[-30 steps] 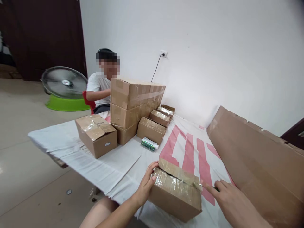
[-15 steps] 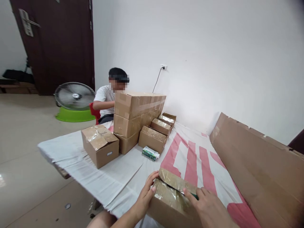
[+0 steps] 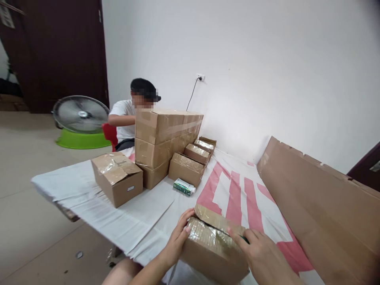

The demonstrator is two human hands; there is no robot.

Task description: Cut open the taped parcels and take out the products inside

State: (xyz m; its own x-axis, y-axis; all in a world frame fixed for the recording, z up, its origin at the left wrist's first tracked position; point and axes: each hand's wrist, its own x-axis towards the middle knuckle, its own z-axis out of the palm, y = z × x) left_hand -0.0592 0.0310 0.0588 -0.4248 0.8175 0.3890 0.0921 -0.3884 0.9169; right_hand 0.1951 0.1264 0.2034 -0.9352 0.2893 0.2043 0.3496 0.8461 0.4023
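A cardboard box (image 3: 215, 249) with shiny tape across its top stands at the near edge of the table, one flap (image 3: 219, 219) raised a little along a dark gap. My left hand (image 3: 178, 239) grips its left end, thumb on the top and fingers around the far corner. At the right end, my right hand (image 3: 257, 249) is closed over the top and flap, forefinger along the gap. A bit of something dark green shows beside those fingers; its kind is hidden. Beyond the box lies a small green-and-white carton (image 3: 184, 187) with a white tube-like thing against it.
Taped boxes (image 3: 156, 126) are stacked on the table, with a single box (image 3: 117, 178) to their left and smaller open boxes (image 3: 186, 169) to their right. A large cardboard sheet (image 3: 314, 198) leans along the right. Behind the stack sits a person (image 3: 123, 118); a fan (image 3: 81, 114) stands on the floor.
The view has shifted slightly, so everything sits a little further left and higher. Both hands stay on the box; the right forefinger still lies along the flap's gap.
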